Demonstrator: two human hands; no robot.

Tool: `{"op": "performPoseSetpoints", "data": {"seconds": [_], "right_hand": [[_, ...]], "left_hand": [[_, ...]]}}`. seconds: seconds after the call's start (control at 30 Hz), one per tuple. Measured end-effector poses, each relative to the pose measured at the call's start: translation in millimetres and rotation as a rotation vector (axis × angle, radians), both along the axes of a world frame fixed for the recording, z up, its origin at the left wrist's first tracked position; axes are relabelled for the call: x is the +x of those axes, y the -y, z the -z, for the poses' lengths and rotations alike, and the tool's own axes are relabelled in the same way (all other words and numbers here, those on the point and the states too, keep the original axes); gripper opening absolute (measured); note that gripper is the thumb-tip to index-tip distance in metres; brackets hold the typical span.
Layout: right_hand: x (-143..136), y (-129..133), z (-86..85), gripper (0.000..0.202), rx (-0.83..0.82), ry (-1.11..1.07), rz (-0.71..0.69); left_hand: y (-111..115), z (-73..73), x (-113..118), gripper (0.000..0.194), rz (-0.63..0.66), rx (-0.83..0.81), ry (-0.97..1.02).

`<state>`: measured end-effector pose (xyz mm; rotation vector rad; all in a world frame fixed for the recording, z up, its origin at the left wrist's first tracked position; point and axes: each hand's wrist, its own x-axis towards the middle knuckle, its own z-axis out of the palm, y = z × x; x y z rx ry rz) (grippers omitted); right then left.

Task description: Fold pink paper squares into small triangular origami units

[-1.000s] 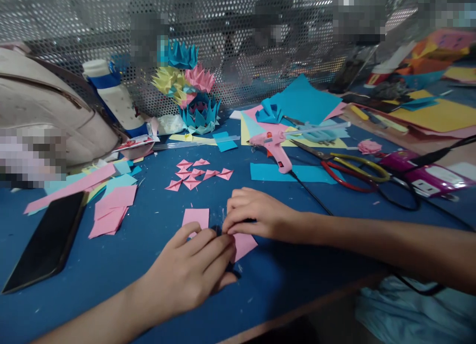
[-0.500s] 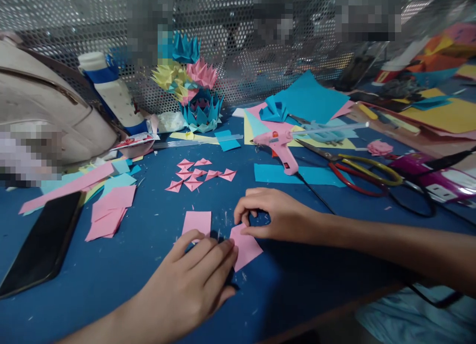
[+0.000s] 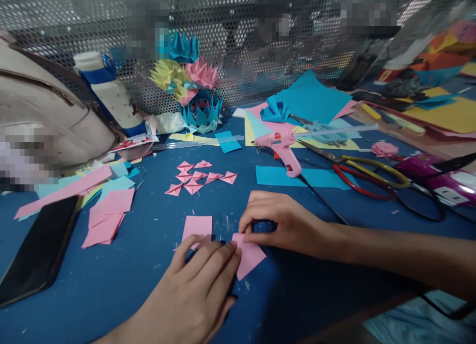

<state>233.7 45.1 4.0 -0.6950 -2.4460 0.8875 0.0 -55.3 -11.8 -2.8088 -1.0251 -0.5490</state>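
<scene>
A pink paper piece (image 3: pixel 250 258) lies on the blue table between my hands, its top edge turned over. My right hand (image 3: pixel 280 220) pinches that top edge between thumb and fingers. The fingertips of my left hand (image 3: pixel 204 274) press on the paper's left edge, while its other fingers rest over the lower part of a pink square (image 3: pixel 199 227). Several small folded pink pieces (image 3: pixel 192 186) sit in a cluster beyond my hands. At the left, more pink squares (image 3: pixel 111 210) are stacked loosely.
A black phone (image 3: pixel 40 245) lies at the left. Beyond my right hand are a pink glue gun (image 3: pixel 284 150) with its cord, a blue strip (image 3: pixel 316 178) and scissors (image 3: pixel 372 173). Paper flowers (image 3: pixel 203 111), a bottle (image 3: pixel 111 93) and a bag (image 3: pixel 48 106) stand at the back.
My right thumb and fingers have come together on the paper's top edge. My left hand has stayed against the paper. The view has shifted slightly.
</scene>
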Motion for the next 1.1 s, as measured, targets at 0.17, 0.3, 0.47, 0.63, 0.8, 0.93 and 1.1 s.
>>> {"op": "performPoseSetpoints", "data": {"seconds": [0.17,0.3,0.47,0.63,0.8,0.93,1.1], "right_hand": [[4,-1,0.9,0.007,0.065,-0.064,-0.115],[5,-9,4.8,0.006,0.067,-0.119,-0.228],[4,-14,4.2,0.006,0.039,-0.12,-0.3],[5,-18,3.2,0.011,0.117,-0.115,-0.391],[8,-24,1.2,0.02,0.206,-0.072,-0.444],[9,-24,0.2,0.021,0.236,-0.051,-0.452],[8,-23,2.3,0.017,0.265,-0.089,-0.449]], "left_hand": [[-1,-1.6,0,0.041,-0.011,0.015,-0.04],[-1,0.6,0,0.035,-0.01,0.02,-0.001],[-2,0.6,-1,0.032,-0.002,-0.006,0.038],[-1,-2.4,-2,0.031,0.002,-0.017,0.036],[-2,-2.5,-3,0.034,0.004,-0.022,0.034],[-3,-3.9,-3,0.033,0.006,-0.021,0.036],[-2,-5.6,-3,0.033,0.007,-0.044,0.013]]}}
